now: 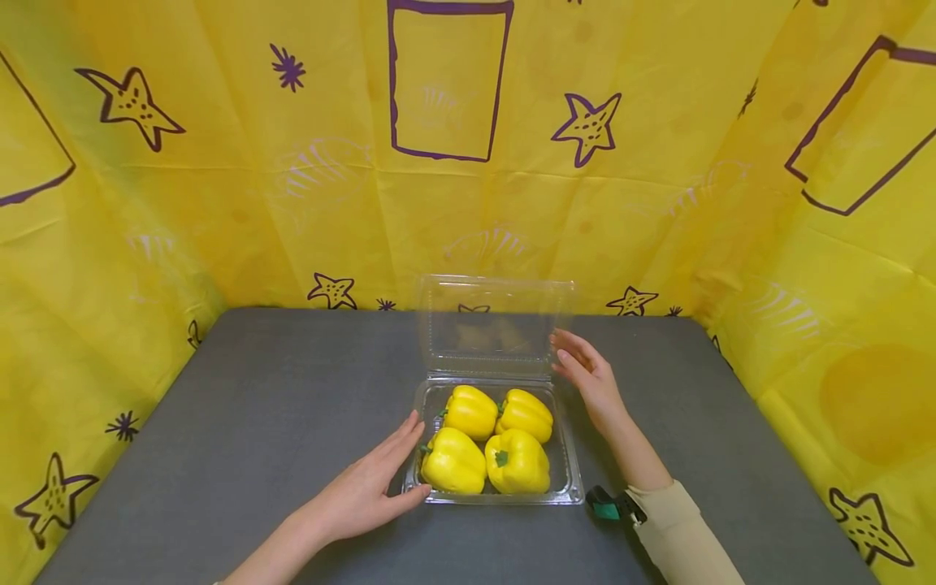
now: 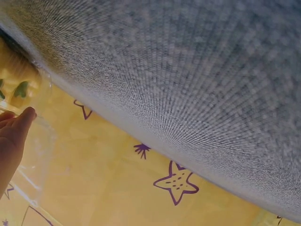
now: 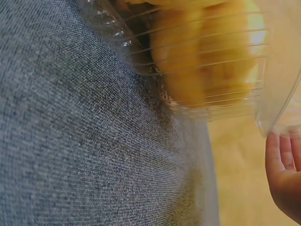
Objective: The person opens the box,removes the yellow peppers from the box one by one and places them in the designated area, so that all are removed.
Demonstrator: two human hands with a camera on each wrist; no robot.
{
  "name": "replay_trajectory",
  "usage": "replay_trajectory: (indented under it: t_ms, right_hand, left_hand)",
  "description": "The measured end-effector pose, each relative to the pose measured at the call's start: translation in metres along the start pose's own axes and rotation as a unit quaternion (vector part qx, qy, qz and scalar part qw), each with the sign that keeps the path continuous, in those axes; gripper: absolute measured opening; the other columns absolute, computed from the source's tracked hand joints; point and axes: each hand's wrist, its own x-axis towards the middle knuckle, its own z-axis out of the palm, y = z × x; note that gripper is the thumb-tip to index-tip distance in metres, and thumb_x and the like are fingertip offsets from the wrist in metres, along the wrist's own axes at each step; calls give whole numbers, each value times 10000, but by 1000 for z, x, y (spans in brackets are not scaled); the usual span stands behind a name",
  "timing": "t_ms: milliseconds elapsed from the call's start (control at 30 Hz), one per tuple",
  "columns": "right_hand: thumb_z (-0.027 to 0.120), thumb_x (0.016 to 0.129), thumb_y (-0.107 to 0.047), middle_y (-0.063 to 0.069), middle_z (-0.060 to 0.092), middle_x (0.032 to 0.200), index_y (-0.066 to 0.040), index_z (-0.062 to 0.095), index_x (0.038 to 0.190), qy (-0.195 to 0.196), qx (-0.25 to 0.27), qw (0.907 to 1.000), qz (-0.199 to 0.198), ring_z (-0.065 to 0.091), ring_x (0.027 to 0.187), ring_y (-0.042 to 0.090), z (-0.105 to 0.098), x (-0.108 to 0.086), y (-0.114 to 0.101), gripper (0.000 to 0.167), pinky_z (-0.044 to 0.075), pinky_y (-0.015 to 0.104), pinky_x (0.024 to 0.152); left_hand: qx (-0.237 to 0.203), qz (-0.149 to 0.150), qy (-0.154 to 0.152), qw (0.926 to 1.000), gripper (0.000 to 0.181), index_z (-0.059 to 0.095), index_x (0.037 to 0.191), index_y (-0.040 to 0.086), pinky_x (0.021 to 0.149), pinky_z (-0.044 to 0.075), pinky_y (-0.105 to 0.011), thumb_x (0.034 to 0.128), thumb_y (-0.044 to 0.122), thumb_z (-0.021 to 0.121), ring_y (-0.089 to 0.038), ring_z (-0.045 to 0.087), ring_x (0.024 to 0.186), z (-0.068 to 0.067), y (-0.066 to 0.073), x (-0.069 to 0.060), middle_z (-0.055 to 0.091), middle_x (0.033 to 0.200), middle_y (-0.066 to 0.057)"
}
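Forearms (image 1: pixel 288 540) aslant, left hand (image 1: pixel 374 489) straight-fingered at clear container (image 1: pixel 504 498), right hand (image 1: pixel 594 382) loose-fingered by its lid (image 1: pixel 497 313)

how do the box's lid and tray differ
The lid stands raised, while the tray lies flat on the table. The lid holds nothing; the tray holds four yellow peppers. The right hand is by the lid, the left hand by the tray. Both are clear plastic.
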Motion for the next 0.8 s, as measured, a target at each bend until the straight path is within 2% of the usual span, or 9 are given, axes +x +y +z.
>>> replay_trajectory:
  t_ms: [167, 433, 667, 800]
  right_hand:
    - [545, 996, -68, 271, 462, 1414, 48, 445, 1411, 91, 184, 9997, 155, 528, 1226, 257, 0, 3, 3, 442, 476, 390, 967]
    - [546, 992, -50, 206, 512, 1396, 49, 435, 1419, 220, 333, 9984, 397, 537, 1222, 265, 2, 7, 6, 452, 484, 352, 960]
    - [551, 981, -19, 237, 491, 1405, 51, 432, 1421, 290, 330, 9962, 749, 589, 1126, 126, 2, 10, 11, 461, 504, 278, 917]
    - [540, 987, -19, 250, 433, 1452, 43, 407, 1441, 125, 265, 9957, 877, 565, 1160, 114, 1, 10, 15, 477, 492, 265, 932]
  left_hand:
    - [-24, -23, -15, 10000, 853, 292, 1539, 92, 1057, 358, -533, 899, 556, 613, -270, 302, 1418, 0, 1, 0, 191, 1609, -63]
    - [-59, -22, -42, 10000, 858, 286, 1540, 89, 1056, 356, -540, 902, 568, 601, -281, 307, 1415, 1, 0, 0, 181, 1611, -63]
    - [-41, 1, -44, 10000, 854, 279, 1543, 94, 1052, 358, -548, 907, 571, 590, -285, 308, 1412, 1, -1, 0, 175, 1612, -63]
    - [-66, -25, -68, 10000, 858, 274, 1546, 100, 1043, 366, -553, 907, 584, 580, -286, 308, 1413, 1, 0, -1, 168, 1614, -51]
